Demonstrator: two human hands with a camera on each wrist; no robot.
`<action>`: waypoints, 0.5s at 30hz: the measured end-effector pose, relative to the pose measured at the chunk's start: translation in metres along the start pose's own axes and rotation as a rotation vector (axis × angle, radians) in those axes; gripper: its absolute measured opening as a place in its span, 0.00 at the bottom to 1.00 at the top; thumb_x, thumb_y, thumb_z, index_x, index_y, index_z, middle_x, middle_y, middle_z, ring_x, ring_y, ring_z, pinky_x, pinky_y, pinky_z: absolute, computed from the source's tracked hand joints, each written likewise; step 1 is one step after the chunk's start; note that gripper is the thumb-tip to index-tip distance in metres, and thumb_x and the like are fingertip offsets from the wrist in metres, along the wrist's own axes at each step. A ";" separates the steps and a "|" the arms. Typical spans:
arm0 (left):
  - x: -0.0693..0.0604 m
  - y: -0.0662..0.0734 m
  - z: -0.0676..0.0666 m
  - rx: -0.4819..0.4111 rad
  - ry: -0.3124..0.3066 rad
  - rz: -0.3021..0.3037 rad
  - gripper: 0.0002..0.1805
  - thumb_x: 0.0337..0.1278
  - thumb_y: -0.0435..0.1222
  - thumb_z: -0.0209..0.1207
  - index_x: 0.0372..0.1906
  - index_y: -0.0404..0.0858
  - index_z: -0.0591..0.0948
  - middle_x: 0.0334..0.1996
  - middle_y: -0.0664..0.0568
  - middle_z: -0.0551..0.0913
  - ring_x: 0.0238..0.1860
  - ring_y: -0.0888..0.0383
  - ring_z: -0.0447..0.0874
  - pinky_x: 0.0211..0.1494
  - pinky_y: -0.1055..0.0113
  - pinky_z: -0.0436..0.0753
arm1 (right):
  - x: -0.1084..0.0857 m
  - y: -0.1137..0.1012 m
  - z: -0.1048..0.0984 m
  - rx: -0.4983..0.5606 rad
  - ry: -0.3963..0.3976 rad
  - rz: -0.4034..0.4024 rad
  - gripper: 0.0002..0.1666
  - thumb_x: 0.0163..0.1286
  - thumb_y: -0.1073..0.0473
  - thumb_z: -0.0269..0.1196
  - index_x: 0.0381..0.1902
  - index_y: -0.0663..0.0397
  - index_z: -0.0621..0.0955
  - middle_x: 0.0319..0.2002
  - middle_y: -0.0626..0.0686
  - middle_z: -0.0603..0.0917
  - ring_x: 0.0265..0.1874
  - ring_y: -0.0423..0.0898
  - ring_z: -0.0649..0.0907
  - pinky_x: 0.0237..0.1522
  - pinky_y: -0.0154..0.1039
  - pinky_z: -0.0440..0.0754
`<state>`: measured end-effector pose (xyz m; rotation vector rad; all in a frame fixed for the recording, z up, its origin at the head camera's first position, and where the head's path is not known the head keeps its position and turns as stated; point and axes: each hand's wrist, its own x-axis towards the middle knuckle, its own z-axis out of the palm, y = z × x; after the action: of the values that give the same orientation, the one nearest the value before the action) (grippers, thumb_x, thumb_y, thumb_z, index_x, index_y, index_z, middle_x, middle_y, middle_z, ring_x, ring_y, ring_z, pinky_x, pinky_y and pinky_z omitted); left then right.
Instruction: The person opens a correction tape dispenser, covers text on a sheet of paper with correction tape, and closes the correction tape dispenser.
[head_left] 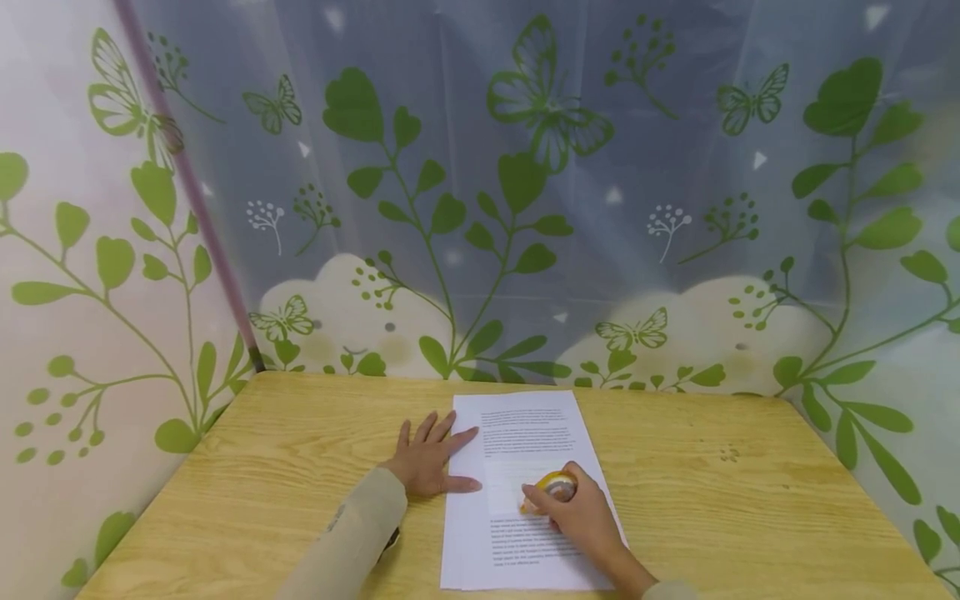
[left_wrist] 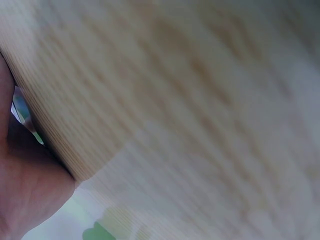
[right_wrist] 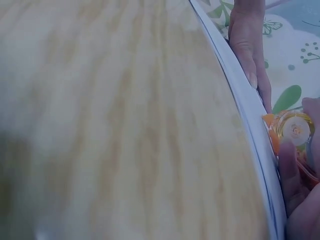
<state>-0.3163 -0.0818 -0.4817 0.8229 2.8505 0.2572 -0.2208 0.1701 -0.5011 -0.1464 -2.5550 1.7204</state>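
A stack of white printed paper [head_left: 463,550] lies on the wooden table. Between two blocks of small text there is a pale band [head_left: 504,490] with faint lines. My right hand [head_left: 588,521] grips an orange-yellow correction tape dispenser [head_left: 558,482] between thumb and fingers, its tip low at the pale band. The right wrist view shows the dispenser's round clear body [right_wrist: 296,128] from the side. With fingers spread, my left hand [head_left: 423,465] rests across the paper's left edge, thumb and index finger on the sheet. In the left wrist view only part of that hand [left_wrist: 35,195] shows.
The wood-grain table [head_left: 300,450] extends to both sides of the paper. Behind it hangs a curtain [head_left: 660,167] printed with leaves and butterflies. A slanted pole [head_left: 197,196] stands at the left back corner. A small mark [head_left: 729,452] shows on the tabletop at right.
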 end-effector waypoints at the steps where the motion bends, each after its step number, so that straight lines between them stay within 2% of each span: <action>1: 0.000 0.000 -0.001 -0.004 0.000 0.001 0.49 0.48 0.73 0.49 0.74 0.57 0.57 0.75 0.46 0.45 0.73 0.40 0.39 0.66 0.34 0.39 | 0.000 0.000 0.000 0.001 -0.002 0.004 0.29 0.53 0.40 0.72 0.33 0.56 0.71 0.16 0.49 0.78 0.12 0.42 0.76 0.17 0.34 0.77; 8: -0.002 0.002 -0.002 -0.019 -0.011 -0.001 0.48 0.49 0.71 0.51 0.74 0.56 0.57 0.75 0.45 0.45 0.73 0.40 0.38 0.66 0.34 0.39 | -0.001 -0.002 0.000 0.006 0.006 0.024 0.29 0.53 0.42 0.72 0.34 0.56 0.72 0.18 0.49 0.80 0.13 0.43 0.77 0.18 0.34 0.77; 15: -0.002 0.002 -0.002 -0.012 -0.007 0.000 0.48 0.48 0.72 0.50 0.74 0.57 0.57 0.75 0.46 0.46 0.73 0.40 0.39 0.66 0.34 0.39 | -0.003 -0.007 -0.001 -0.100 0.014 -0.022 0.29 0.55 0.43 0.71 0.33 0.55 0.68 0.18 0.48 0.79 0.10 0.42 0.77 0.16 0.34 0.77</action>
<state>-0.3140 -0.0817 -0.4793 0.8204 2.8392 0.2708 -0.2179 0.1677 -0.4941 -0.1336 -2.6233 1.5790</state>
